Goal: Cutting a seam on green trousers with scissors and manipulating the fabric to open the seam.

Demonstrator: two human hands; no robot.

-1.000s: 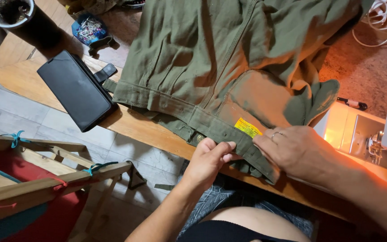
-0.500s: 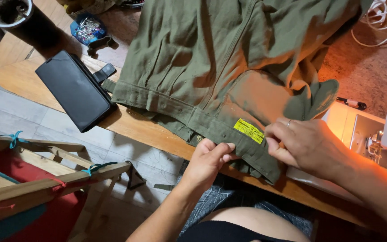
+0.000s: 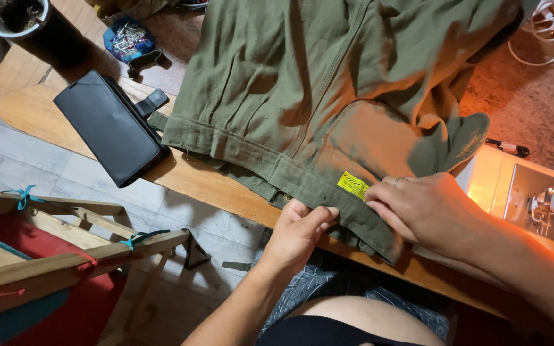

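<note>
Olive green trousers point(image 3: 302, 77) lie spread over a wooden table point(image 3: 187, 182), waistband toward me. A small yellow label point(image 3: 352, 186) sits on the waistband point(image 3: 251, 154). My left hand point(image 3: 299, 230) pinches the waistband's lower edge from below, just left of the label. My right hand point(image 3: 428, 211), a ring on one finger, presses flat on the waistband right beside the label, fingertips touching its edge.
A black wallet-like case point(image 3: 110, 128) lies at the table's left edge. A dark cup point(image 3: 20, 19) and a blue pin container point(image 3: 126, 38) stand further back. A lit sewing machine point(image 3: 533, 198) is at right, white cables point(image 3: 553, 25) beyond. A wooden frame point(image 3: 52, 256) stands on the floor.
My right hand has slid slightly right and down along the waistband, uncovering the yellow label more. My left hand keeps its pinch on the waistband edge.
</note>
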